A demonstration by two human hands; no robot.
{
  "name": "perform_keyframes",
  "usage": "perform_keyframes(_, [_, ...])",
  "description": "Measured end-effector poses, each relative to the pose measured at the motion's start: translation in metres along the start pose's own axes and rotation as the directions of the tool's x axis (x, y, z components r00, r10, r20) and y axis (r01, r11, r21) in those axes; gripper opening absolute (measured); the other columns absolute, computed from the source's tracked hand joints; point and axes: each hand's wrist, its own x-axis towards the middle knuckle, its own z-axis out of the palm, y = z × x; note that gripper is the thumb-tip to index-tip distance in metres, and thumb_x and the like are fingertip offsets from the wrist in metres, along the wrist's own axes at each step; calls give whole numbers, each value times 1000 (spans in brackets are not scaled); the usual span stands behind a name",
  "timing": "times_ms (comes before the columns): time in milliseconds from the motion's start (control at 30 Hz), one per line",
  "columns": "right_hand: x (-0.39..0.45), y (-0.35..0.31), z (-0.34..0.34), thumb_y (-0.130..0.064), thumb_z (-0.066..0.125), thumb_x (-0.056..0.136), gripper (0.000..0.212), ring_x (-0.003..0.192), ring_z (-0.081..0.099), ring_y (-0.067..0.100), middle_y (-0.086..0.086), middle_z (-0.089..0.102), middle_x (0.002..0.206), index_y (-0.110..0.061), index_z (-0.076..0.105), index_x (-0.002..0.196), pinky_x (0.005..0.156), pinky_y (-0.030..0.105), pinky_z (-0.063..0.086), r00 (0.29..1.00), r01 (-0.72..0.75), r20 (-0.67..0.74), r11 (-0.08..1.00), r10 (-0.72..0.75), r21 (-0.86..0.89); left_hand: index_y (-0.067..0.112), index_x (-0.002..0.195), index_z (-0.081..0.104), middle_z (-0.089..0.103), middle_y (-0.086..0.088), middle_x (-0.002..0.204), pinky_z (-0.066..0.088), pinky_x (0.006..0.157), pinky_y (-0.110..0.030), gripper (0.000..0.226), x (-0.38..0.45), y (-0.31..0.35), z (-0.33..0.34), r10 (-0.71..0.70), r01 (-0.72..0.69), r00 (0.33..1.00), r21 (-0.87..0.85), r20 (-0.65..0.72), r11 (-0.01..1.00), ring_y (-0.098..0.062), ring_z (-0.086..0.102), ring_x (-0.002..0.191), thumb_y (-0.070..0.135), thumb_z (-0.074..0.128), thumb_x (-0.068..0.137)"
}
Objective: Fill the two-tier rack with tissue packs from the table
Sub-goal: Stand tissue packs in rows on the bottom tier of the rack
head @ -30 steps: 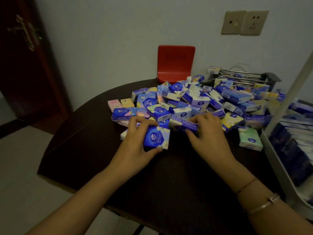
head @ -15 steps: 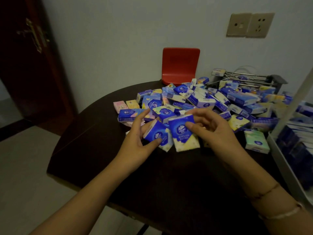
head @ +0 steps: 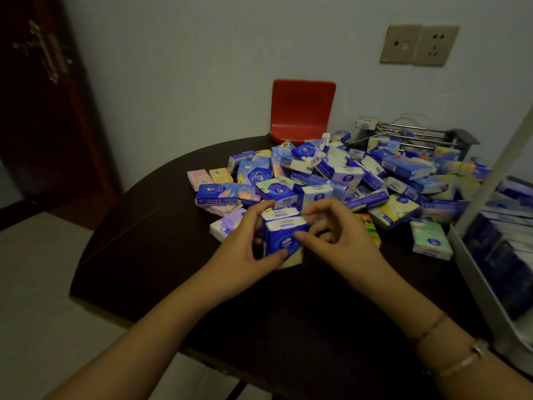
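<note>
Tissue packs point(head: 284, 236), two glossy blue-and-white rectangular blocks stacked face to face, sit between our hands just above the dark, smooth surface point(head: 259, 327). Our left hand point(head: 245, 252) curls round their left side, thumb under the front corner; our right hand point(head: 337, 241) pinches the right edge with bent fingers, beaded bracelets on that wrist. Right of the held packs stands the white plastic rack point(head: 490, 284), its tray already lined with packs. Beyond the held packs lies the loose heap point(head: 346, 174) of soft film-wrapped packs, blue, yellow, pink and mint. Behind the heap we see a red moulded chair back point(head: 301, 109) and a wire metal rack point(head: 415, 137).
</note>
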Motion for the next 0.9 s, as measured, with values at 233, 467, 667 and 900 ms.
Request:
perform_keyframes(233, [-5, -9, -6, -16, 55, 87, 25, 99, 60, 6, -2, 62, 112, -22, 56, 111, 67, 12, 46, 998, -8, -63, 998, 12, 65, 27, 115, 39, 52, 25, 109, 50, 73, -7, 43, 1, 3, 1, -39, 38, 999, 29, 26, 999, 24, 52, 96, 18, 67, 84])
perform_keyframes(467, [-35, -58, -37, -10, 62, 86, 50, 109, 55, 0, -13, 52, 126, -31, 46, 129, 87, 21, 53, 993, -29, 111, 991, 44, -133, 41, 119, 43, 52, 15, 124, 51, 89, -17, 51, -9, 45, 20, 135, -136, 989, 11, 62, 991, 6, 54, 112, 29, 70, 77])
perform_keyframes(667, [-106, -103, -97, -14, 70, 81, 47, 107, 56, -3, -18, 56, 118, -32, 51, 120, 87, 20, 52, 996, 21, -74, 938, -49, -347, 38, 124, 46, 47, 12, 126, 47, 89, -13, 57, -14, 113, 68, 375, -377, 916, -14, 141, 926, 5, 48, 119, 33, 69, 73])
perform_keyframes(900, [-188, -122, -176, -11, 74, 75, 45, 105, 60, 1, -13, 62, 113, -30, 57, 113, 81, 27, 57, 958, -112, -286, 924, 2, -367, 37, 140, 35, 37, 22, 143, 35, 106, -23, 92, -1, 139, 152, 394, -405, 862, -33, 319, 914, 6, 36, 131, 51, 80, 60])
